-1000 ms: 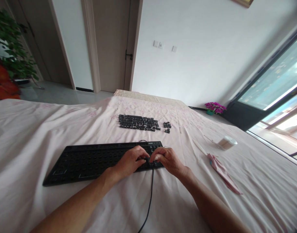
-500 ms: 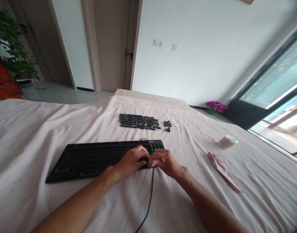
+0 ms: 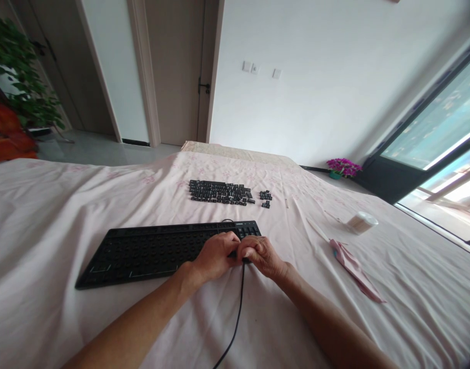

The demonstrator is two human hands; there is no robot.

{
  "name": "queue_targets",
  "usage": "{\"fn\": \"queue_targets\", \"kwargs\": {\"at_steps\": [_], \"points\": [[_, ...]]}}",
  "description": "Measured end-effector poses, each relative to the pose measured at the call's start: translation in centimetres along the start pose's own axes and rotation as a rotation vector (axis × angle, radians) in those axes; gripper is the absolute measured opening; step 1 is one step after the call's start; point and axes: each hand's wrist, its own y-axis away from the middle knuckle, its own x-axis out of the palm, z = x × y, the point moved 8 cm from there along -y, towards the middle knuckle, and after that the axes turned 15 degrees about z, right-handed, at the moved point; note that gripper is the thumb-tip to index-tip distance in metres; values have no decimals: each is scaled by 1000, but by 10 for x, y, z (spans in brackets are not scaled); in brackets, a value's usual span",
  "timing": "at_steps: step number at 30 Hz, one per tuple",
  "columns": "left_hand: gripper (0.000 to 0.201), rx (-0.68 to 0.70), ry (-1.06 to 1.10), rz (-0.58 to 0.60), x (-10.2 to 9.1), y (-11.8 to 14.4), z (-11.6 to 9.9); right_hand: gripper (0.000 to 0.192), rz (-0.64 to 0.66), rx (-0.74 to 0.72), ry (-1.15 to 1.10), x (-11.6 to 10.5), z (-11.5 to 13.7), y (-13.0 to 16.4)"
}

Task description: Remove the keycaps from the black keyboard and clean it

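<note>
A black keyboard [image 3: 142, 251] lies on the pink bedsheet [image 3: 46, 220], most of its keycaps off. My left hand [image 3: 215, 256] and my right hand [image 3: 263, 256] meet at its near right corner, fingers curled and fingertips touching each other on the keyboard's edge. What sits under the fingertips is hidden. The black cable [image 3: 237, 312] runs from between my hands toward me. Farther back, several loose black keycaps [image 3: 219, 192] lie in rows, with a smaller cluster of keycaps [image 3: 264, 197] to their right.
A white round container [image 3: 361, 223] and a pink folded cloth [image 3: 352, 269] lie on the sheet at the right. Purple flowers [image 3: 343, 167] stand on the floor by the window [image 3: 442, 133]. A leafy plant [image 3: 19, 77] is at far left.
Both hands have slid from the keyboard's right key block to its near right edge and drawn closer together. The view has shifted slightly.
</note>
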Motion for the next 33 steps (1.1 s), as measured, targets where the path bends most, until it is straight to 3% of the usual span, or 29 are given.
{"fn": "queue_targets", "kwargs": {"at_steps": [7, 15, 22, 27, 29, 33], "points": [[20, -46, -55, -51, 4, -2, 1, 53, -142, -79, 64, 4, 3, -1], [24, -16, 83, -62, 1, 1, -6, 53, -392, -41, -141, -8, -5, 3], [5, -40, 230, -159, -8, 1, 8, 51, -384, -63, 82, -20, 10, 4], [9, -101, 264, -194, -8, 1, 20, 34, -310, -166, 206, -22, 28, 3], [12, -127, 388, -207, -6, 1, 29, 32, -286, -112, 227, -22, 24, 0], [30, -95, 683, -228, -4, -1, 39, 26, -215, 156, 258, -21, -4, -7]]}}
